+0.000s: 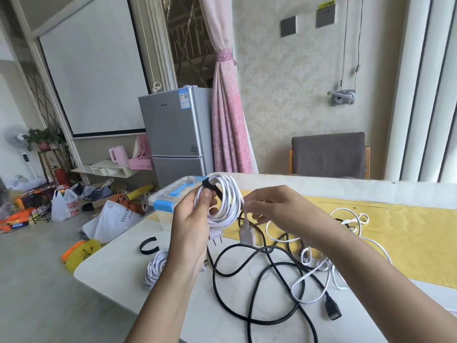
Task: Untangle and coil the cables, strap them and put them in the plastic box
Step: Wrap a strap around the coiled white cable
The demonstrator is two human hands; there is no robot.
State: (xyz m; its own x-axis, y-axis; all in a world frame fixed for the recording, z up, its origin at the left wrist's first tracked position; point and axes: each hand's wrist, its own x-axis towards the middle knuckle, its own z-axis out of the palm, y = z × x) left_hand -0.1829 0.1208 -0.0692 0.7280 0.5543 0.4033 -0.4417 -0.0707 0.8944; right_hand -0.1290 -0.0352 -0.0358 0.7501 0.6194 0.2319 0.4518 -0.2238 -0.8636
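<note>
The left hand [195,214] grips the white coil [223,204] above the table [111,263], near the plastic box [168,201], while the right hand [274,206] pinches its edge; cinch the black strap [210,185] snugly so no loop slips

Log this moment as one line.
left hand: grips white coil | right hand: pinches white coil | black strap: on coil | plastic box: lid on

silver fridge [176,134] far centre | pink curtain [226,120] right of it | grey chair [327,154] far right | white screen [94,70] far left | pink kettle [116,153], plastic bags [64,204] left | yellow runner [408,233] across worktop [118,266]
</note>
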